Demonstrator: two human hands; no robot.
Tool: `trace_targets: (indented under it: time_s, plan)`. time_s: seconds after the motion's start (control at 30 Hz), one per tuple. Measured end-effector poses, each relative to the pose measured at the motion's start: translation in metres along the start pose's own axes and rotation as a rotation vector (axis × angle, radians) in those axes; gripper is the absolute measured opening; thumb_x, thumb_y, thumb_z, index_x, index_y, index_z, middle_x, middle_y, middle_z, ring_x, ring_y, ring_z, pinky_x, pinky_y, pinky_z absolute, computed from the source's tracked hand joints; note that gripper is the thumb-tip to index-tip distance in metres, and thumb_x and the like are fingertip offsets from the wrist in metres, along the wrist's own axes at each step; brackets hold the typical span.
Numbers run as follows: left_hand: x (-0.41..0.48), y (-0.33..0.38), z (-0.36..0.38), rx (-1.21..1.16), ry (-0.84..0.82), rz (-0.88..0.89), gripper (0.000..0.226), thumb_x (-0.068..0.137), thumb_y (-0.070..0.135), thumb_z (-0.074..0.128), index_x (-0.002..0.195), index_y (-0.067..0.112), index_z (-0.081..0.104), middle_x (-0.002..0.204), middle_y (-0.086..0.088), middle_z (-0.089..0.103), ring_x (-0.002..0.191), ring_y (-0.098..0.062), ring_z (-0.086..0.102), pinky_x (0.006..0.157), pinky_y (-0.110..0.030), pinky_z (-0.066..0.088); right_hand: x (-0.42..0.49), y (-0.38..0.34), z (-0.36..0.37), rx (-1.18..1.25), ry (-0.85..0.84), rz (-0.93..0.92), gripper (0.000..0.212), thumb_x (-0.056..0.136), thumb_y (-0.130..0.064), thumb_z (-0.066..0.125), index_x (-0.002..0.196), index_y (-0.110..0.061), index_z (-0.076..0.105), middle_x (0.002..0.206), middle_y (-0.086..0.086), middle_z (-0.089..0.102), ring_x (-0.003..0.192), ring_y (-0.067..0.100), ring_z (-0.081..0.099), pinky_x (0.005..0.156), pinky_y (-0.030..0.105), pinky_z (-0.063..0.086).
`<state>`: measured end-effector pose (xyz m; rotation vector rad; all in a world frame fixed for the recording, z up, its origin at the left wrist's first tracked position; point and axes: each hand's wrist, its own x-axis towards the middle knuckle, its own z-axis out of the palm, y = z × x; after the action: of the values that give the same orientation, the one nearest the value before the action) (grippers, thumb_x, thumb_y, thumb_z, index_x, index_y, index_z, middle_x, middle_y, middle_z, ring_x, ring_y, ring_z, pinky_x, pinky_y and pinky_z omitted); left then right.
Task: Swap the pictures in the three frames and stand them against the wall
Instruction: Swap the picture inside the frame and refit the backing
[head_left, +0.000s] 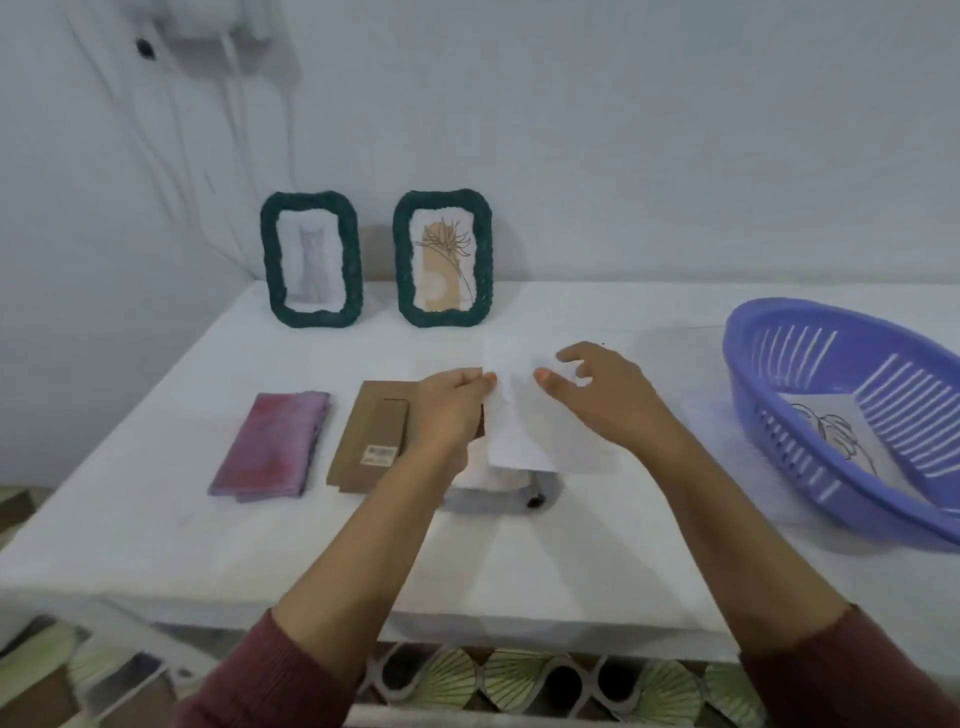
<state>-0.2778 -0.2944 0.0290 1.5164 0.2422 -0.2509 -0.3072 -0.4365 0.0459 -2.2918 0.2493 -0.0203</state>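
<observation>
Back wall (623, 130) plain, pale w/ cool blue-grey cast. It meets left wall (78, 234) at a corner by worktop's far-left end. Thin cables (171, 171) run down left wall from a white fixture (208, 31) up top, too blurred to ID. Small dark round knob (145, 49) just beside it. Worktop (156, 519) white, matte, thick front edge, runs up to back wall. Floor (519, 686) under front edge has tiles w/ green-cream fan pattern, dark gaps btwn. Light soft & even, shadows faint.
</observation>
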Motion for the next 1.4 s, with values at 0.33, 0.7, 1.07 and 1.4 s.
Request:
trace_targets:
  time_s: [0.33, 0.7, 1.07, 1.4]
  plan:
    - [0.028, -0.025, -0.049, 0.336, 0.042, 0.026, 0.011, 0.088, 0.016, 0.059, 0.091, 0.010, 0.068, 0.109, -0.011, 0.068, 0.104, -0.027, 0.062, 0.096, -0.043, 0.049, 0.023, 0.014, 0.060, 0.195, 0.062, 0.230, 0.023, 0.077, -0.004, 0.070, 0.100, -0.004, 0.068, 0.109, 0.013, 0.067, 0.092, 0.021, 0.061, 0.079, 0.023, 0.043]
    - [0.030, -0.031, -0.045, 0.673, 0.138, 0.294, 0.018, 0.086, 0.006, 0.060, 0.103, 0.001, 0.066, 0.100, -0.011, 0.066, 0.096, -0.023, 0.060, 0.075, -0.022, 0.042, 0.028, 0.021, 0.061, -0.134, 0.086, 0.100, 0.030, 0.080, -0.018, 0.069, 0.109, -0.009, 0.066, 0.119, 0.006, 0.061, 0.109, 0.021, 0.058, 0.084, 0.025, 0.042]
    - [0.041, -0.030, -0.052, 0.782, -0.102, 0.191, 0.043, 0.081, 0.016, 0.069, 0.122, 0.009, 0.058, 0.131, -0.013, 0.051, 0.119, -0.025, 0.049, 0.101, -0.034, 0.042, 0.033, 0.049, 0.055, 0.040, 0.007, 0.068, 0.035, 0.074, -0.024, 0.075, 0.108, -0.019, 0.068, 0.100, 0.002, 0.056, 0.095, 0.009, 0.048, 0.079, 0.021, 0.032]
    - [0.045, -0.032, -0.054, 0.852, -0.134, 0.233, 0.051, 0.079, 0.016, 0.071, 0.127, 0.010, 0.055, 0.135, -0.012, 0.049, 0.121, -0.025, 0.047, 0.098, -0.029, 0.039, 0.036, 0.052, 0.058, 0.032, 0.061, 0.030, 0.034, 0.078, -0.022, 0.072, 0.112, -0.019, 0.067, 0.080, -0.008, 0.047, 0.087, 0.013, 0.047, 0.063, 0.016, 0.034]
